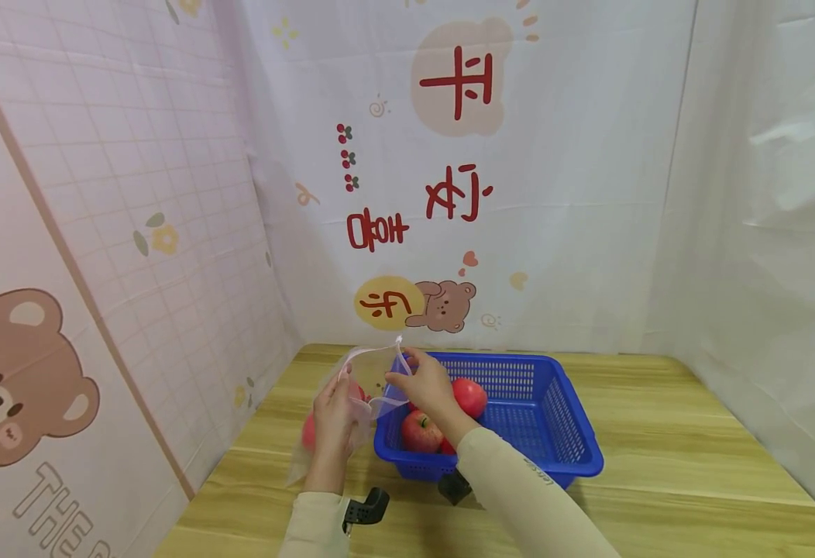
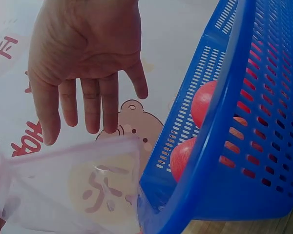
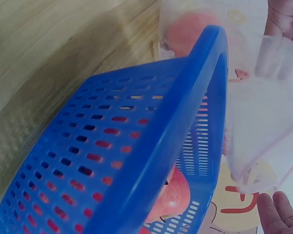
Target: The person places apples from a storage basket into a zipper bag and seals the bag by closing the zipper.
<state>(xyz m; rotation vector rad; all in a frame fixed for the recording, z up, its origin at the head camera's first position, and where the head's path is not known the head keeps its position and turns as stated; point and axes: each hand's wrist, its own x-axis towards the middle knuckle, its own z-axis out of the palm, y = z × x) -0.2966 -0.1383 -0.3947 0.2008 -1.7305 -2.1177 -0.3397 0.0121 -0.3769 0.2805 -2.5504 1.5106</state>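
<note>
Clear plastic bag (image 1: 352, 403) sits lower centre-left, just left of the blue basket (image 1: 554, 434) on the bench (image 1: 693, 465). Left hand (image 1: 334, 422) pinches its near rim; right hand (image 1: 424, 384) pinches the far rim, closer to the apples (image 1: 442, 418) in the basket.

in the head view both forearms are cut off by the lower edge, and the fingertips of the left hand (image 1: 333, 419) are hidden behind the clear plastic bag (image 1: 352, 403). a red fruit (image 1: 309, 431) inside the bag is seen only as a blur. part of an apple (image 1: 421, 431) in the blue basket (image 1: 540, 434) is covered by the right hand (image 1: 427, 387). in the right wrist view only the fingertips (image 3: 278, 214) of a hand are shown at the corner, and the basket is cut off by the edges.
</note>
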